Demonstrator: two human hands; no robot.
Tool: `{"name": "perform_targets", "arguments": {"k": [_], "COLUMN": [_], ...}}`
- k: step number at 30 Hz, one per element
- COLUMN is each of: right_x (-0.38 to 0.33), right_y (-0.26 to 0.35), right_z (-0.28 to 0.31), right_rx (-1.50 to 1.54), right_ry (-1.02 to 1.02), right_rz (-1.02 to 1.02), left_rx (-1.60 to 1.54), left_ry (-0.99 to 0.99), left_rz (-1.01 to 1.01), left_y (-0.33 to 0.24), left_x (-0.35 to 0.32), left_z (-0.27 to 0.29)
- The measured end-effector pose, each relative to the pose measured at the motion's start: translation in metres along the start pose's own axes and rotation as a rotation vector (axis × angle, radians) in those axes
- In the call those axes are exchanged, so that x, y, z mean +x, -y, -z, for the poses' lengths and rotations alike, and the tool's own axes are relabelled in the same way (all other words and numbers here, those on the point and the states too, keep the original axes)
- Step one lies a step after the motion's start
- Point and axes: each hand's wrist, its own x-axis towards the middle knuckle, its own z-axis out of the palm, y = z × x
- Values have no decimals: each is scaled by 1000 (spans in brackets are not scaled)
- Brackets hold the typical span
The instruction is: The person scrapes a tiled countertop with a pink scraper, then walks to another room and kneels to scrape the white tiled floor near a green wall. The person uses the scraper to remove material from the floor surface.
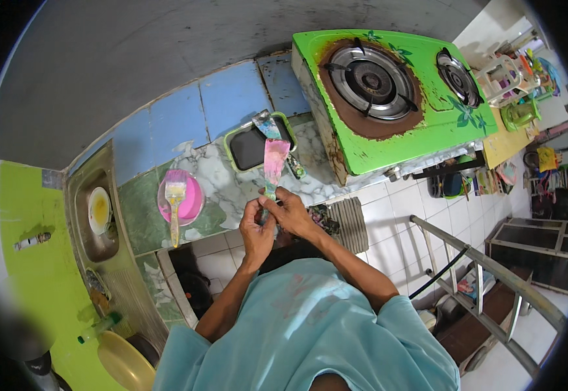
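Observation:
In front of my chest, I hold a putty knife (276,159) upright, its wide blade coated in pink paint and pointing away from me. My right hand (290,214) closes its fingers around the lower handle. My left hand (256,228) is closed too, its fingertips pinched together at the handle's end against the right fingers. Just beyond the blade, a green-rimmed dark tray (247,148) lies on the counter. A second paint-smeared scraper (267,124) rests across it, partly hidden behind the pink blade. To the left, a paintbrush (175,190) lies over a bowl of pink paint (194,199).
A green two-burner gas stove (440,101) stands at the right on the marble-patterned counter (199,164). On the left is a steel sink (104,244) with a white plate (99,210) in it. A metal ladder (486,260) leans at the lower right above the tiled floor.

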Motion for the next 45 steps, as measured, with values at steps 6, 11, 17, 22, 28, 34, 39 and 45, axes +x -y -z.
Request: {"name": "perform_targets", "arguments": {"k": [6, 11, 17, 22, 28, 34, 39, 45], "right_x": [9, 47, 67, 65, 53, 74, 100, 149], "right_y": [19, 4, -32, -7, 23, 40, 66, 53], "right_z": [33, 45, 52, 57, 53, 47, 53, 72], "right_rx": [-606, -557, -530, -71, -565, -805, -827, -911], "right_ry": [-548, -436, -380, -200, -321, -227, -179, -290], "right_rz": [282, 8, 53, -112, 452, 698, 693, 409], "left_rx": [-115, -121, -45, 60, 39, 88, 39, 21], "left_ry": [76, 71, 84, 54, 28, -21, -58, -34], "left_rz": [189, 230, 174, 144, 227, 229, 121, 107], "left_y": [-6, -15, -19, -18, -26, -41, -52, -72], "left_x": [8, 17, 21, 24, 40, 59, 84, 92], "left_z": [3, 15, 26, 36, 46, 50, 55, 38]}}
